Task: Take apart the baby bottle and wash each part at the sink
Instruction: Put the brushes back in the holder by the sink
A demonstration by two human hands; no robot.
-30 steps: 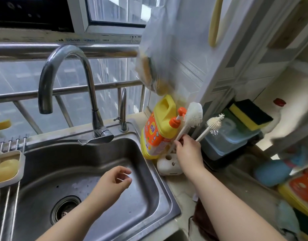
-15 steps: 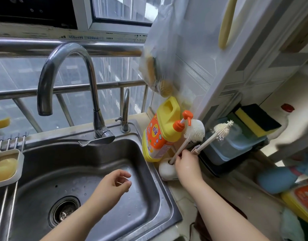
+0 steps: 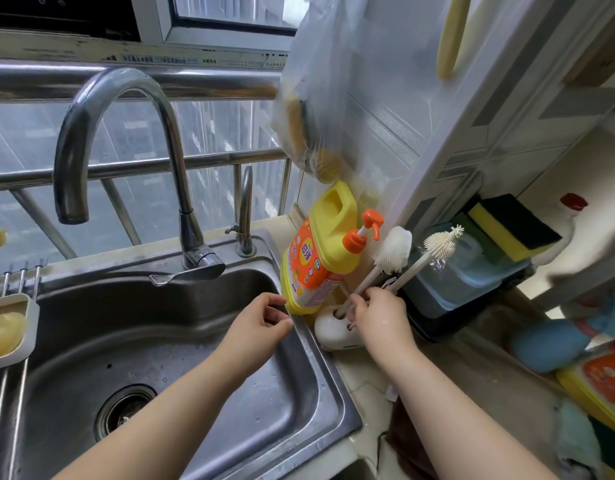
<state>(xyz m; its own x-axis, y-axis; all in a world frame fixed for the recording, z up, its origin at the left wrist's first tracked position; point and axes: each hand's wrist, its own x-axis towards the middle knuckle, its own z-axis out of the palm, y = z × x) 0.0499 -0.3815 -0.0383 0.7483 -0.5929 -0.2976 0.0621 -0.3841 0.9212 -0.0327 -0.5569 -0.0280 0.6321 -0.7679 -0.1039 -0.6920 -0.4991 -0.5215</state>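
Note:
My right hand (image 3: 380,318) grips the handles of two white brushes at the right of the sink. One is a bottle brush with a fluffy head (image 3: 394,249), the other a thin nipple brush with a spiky tip (image 3: 443,240). Their lower ends reach down to a white perforated holder (image 3: 328,332) on the counter. My left hand (image 3: 261,327) hovers over the right side of the steel sink (image 3: 181,368), fingers loosely curled, holding nothing. No baby bottle part is in view.
A yellow detergent bottle (image 3: 318,258) with an orange pump stands behind the holder. The tall tap (image 3: 126,161) arches over the basin. A soap tray (image 3: 8,327) sits at left. Sponges (image 3: 510,225) and a blue container (image 3: 465,268) crowd the right counter.
My right hand has lowered the two brushes toward the white holder. My left hand has drifted right, nearer the detergent bottle.

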